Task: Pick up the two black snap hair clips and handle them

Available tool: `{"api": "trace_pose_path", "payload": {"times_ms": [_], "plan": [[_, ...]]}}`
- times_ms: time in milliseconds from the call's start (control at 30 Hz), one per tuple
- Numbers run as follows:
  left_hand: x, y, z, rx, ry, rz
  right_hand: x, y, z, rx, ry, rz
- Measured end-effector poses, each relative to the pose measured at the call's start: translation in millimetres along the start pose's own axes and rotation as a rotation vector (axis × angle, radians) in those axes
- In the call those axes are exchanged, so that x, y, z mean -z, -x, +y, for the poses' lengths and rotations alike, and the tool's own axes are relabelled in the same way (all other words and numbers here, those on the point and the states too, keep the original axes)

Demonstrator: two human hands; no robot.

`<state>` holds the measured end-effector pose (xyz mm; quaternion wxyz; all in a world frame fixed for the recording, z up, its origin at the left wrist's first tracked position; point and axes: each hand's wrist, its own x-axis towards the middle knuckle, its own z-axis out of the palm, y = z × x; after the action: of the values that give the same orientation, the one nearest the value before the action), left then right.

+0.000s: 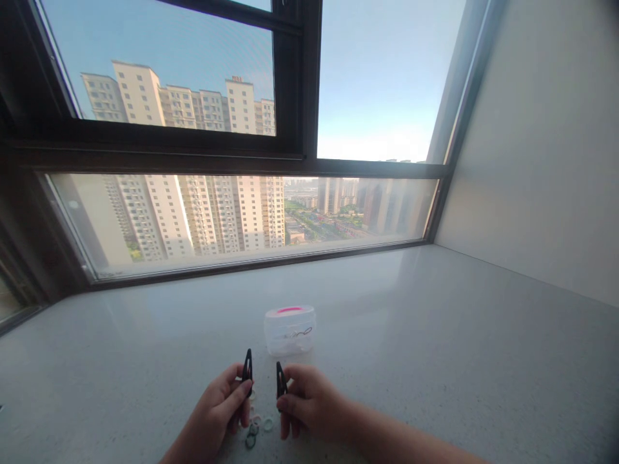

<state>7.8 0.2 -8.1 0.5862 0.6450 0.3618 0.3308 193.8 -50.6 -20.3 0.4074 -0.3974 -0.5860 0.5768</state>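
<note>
Down at the near edge of the pale tabletop (435, 335), both hands are pinching black snap hair clips, held upright side by side with a small gap. Left hand (220, 406) has its grip closed on the left clip (247, 367), right hand (309, 403) is closed on the right clip (280, 379). Just beyond them sits a small clear plastic box (289, 330) with a pink lid. Between the hands lie what look like tiny elastic rings (254, 433), kinda blurry. Big window (242, 129) behind, apartment towers outside.
</note>
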Motion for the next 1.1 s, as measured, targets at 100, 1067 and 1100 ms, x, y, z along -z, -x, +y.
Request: {"api": "trace_pose_path", "payload": {"times_ms": [100, 1067, 1100], "plan": [[-0.2, 0.5, 0.8, 0.007, -0.004, -0.002, 0.2, 0.6, -0.3, -0.003, 0.007, 0.006], [-1.6, 2.6, 2.7, 0.025, 0.027, 0.010, 0.0, 2.3, -3.0, 0.003, 0.002, -0.018], [-1.4, 2.5, 3.2, 0.029, 0.023, 0.009, 0.0, 2.5, -3.9, 0.002, 0.005, -0.019]]}}
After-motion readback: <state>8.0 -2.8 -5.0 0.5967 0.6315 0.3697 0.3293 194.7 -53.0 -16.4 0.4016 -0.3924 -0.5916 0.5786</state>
